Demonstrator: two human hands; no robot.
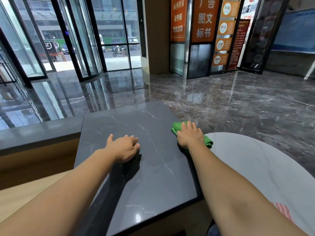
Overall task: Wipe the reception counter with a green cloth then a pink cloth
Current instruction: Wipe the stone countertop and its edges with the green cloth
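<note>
The reception counter (136, 181) is a dark grey slab with white veins, right in front of me. A green cloth (177, 125) lies at the counter's right edge. My right hand (190, 136) lies flat on top of it, fingers straight and spread, pressing it down. My left hand (123, 147) rests on the middle of the counter with its fingers loosely bent, holding nothing. A pink striped cloth (282, 210) peeks out at the lower right, mostly hidden behind my right forearm.
A light grey round tabletop (252, 164) sits lower, to the right of the counter. A dark ledge (39, 132) over a wooden panel runs off to the left. Beyond lie polished marble floor (221, 99) and glass doors (51, 40).
</note>
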